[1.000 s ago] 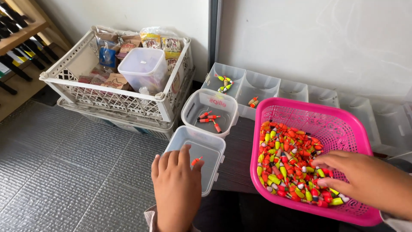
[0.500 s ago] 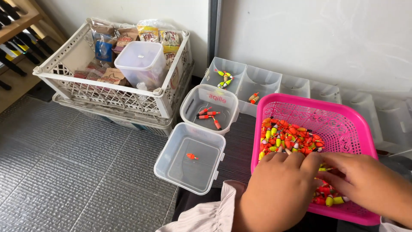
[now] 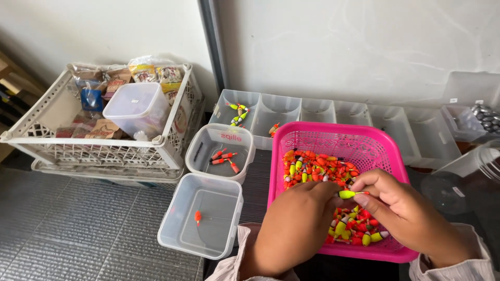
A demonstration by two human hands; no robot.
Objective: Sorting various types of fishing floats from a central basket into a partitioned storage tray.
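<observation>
Both hands work over the pink basket [image 3: 388,156], which sits toward the near right part of the dark surface [image 3: 258,182]. Right hand [image 3: 403,211] pinches a yellow-green float [image 3: 348,194] by its thin stem, fingertips closed on it; left hand [image 3: 297,226] lies curled over the heap of floats [image 3: 317,169], touching the same float's other end, though whether it grips cannot be told.

Risks noted:
- The float is small and held only at its ends; a loosened pinch would likely drop it back into the heap, where it is lost among like pieces.
- The near clear tub [image 3: 203,216], holding one orange float, overhangs the surface's left edge; a nudge from the left sleeve could tip it to the floor.
- The second tub [image 3: 221,153] stands just behind; a careless toss could land a float in the wrong container.
</observation>
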